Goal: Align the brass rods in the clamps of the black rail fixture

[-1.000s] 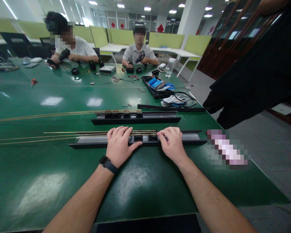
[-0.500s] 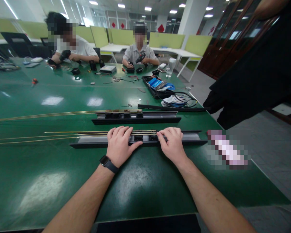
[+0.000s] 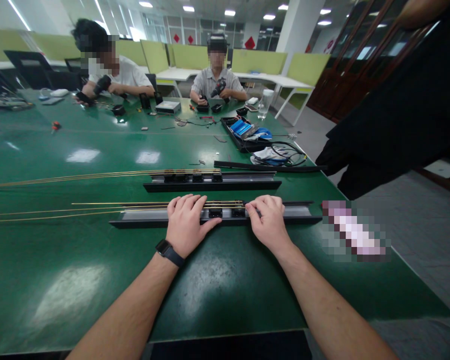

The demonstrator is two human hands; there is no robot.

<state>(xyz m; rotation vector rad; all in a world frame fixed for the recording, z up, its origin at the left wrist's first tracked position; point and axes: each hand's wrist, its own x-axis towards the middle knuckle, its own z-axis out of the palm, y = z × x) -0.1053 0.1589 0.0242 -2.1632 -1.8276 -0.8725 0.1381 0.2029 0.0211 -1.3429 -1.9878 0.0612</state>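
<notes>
A single camera looks forward and down from the person's head, with the left hand and right hand near at mid-frame, the green table stretching away and yellow-green partitions far beyond

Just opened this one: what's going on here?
A person's bare left hand lies across the nearer long black-and-silver channel and its thin gold rods. The bare right hand is at the rods' right ends; whether its grip is closed is unclear. Behind, a similar channel holds black blocks, with more thin gold rods along it. Across the green table, two seated co-workers hold dark power drills.
</notes>
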